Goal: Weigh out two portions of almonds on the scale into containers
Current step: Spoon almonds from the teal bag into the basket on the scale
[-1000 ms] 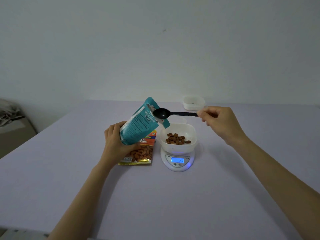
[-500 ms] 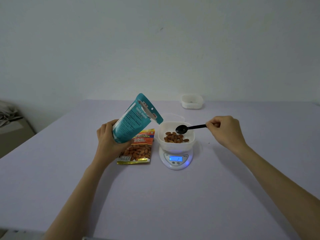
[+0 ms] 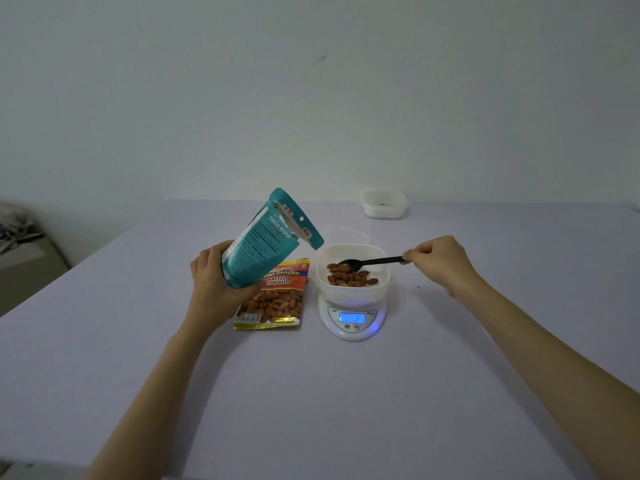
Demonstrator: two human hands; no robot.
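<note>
The right hand (image 3: 440,263) is pinching the black spoon (image 3: 372,261), its handle pointing left into the container (image 3: 349,292) on the scale (image 3: 350,333), over the almonds (image 3: 348,277); the left hand (image 3: 214,282) is gripping the teal pouch (image 3: 266,244) left of the scale.

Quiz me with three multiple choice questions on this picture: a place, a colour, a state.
1. Where does the orange bag lie? A. left of the scale B. behind the scale C. on the scale
2. What colour is the spoon? A. white B. black C. red
3. What is the left hand doing? A. resting flat B. gripping the pouch C. pinching the spoon
Answers: 1 A, flat at the scale's left; 2 B, black head and handle; 3 B, it curls round the pouch.
</note>
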